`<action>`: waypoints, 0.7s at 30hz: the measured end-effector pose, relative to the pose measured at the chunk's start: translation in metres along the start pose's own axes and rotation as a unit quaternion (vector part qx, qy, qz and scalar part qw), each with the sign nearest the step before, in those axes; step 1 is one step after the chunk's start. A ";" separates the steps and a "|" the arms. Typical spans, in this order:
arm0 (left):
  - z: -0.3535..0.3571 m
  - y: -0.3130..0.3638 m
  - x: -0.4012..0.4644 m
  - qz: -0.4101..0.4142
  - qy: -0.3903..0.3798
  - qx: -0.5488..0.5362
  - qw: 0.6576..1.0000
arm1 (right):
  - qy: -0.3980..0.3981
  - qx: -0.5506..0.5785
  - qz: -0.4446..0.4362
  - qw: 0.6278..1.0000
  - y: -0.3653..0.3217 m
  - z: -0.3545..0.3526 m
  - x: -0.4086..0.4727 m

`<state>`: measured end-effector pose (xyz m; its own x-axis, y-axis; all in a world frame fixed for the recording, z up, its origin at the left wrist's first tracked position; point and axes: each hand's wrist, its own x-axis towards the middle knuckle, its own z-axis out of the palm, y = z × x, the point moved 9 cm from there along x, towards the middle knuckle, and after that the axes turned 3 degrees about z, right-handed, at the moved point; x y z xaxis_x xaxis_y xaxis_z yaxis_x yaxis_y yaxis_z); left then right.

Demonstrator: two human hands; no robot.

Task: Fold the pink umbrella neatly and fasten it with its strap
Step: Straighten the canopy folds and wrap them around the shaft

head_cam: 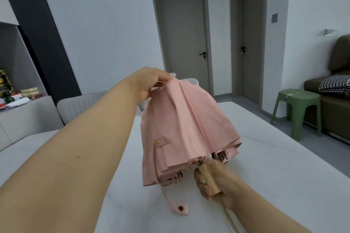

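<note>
A right hand [217, 181] is gripping the pale wooden handle [208, 179] of a pink umbrella [185, 128] at the near edge of a white desk [274, 166], its fingers [201, 180] curling closed around the grip while a cord [227, 215] is trailing down from the handle's base toward the camera. The strap [177, 207] is hanging loose below the canopy, its snap end lying unfastened on the desk just left of the handle, and a matching gold stud [158, 141] is showing on the fabric above. The collapsed canopy is rising over the middle of the desk in loose, uneven pleats, rib tips peeking out at its lower rim. Farther out, the left hand [151, 83] is reaching across on an outstretched arm and pinching the canopy's top edge, fingers closing on the fabric. Beyond the desk, a grey chair [79, 106] is standing at the far side, a green stool [297, 108] is sitting on the floor to the right beside a dark sofa [337, 100] carrying a checked cloth [335, 85], and two grey doors [185, 39] are standing shut in the back wall.
</note>
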<state>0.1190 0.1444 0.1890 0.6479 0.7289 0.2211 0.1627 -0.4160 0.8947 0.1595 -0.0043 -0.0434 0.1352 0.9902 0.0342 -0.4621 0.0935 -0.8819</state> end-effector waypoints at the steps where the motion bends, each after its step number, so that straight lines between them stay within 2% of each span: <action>1: 0.002 0.001 0.000 0.003 -0.010 -0.032 0.999 | -0.001 0.011 -0.001 1.000 -0.001 -0.001 0.000; 2: 0.002 0.003 -0.001 0.011 -0.009 -0.026 1.000 | -0.002 0.020 -0.003 1.000 -0.002 0.000 0.000; 5: -0.003 0.003 0.002 0.026 0.025 0.108 0.993 | 0.009 0.027 0.002 1.000 -0.004 -0.001 -0.001; 7: -0.007 0.000 0.004 0.032 0.051 0.160 0.985 | 0.029 0.009 0.018 0.999 -0.003 -0.003 -0.002; 13: -0.010 0.009 -0.014 0.054 0.220 0.274 0.935 | 0.111 -0.086 0.054 0.989 -0.004 -0.007 -0.006; 17: 0.023 -0.003 -0.032 0.053 0.201 0.294 0.933 | 0.131 -0.115 0.051 0.983 -0.005 -0.005 -0.008; 21: 0.017 -0.025 -0.033 0.075 0.216 0.180 0.957 | 0.132 -0.068 0.052 0.987 -0.004 -0.007 -0.009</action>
<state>0.1067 0.1214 0.1530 0.3283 0.7712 0.5454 0.3890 -0.6366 0.6659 0.1669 -0.0139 -0.0436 0.3255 0.9304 -0.1687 -0.3655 -0.0407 -0.9299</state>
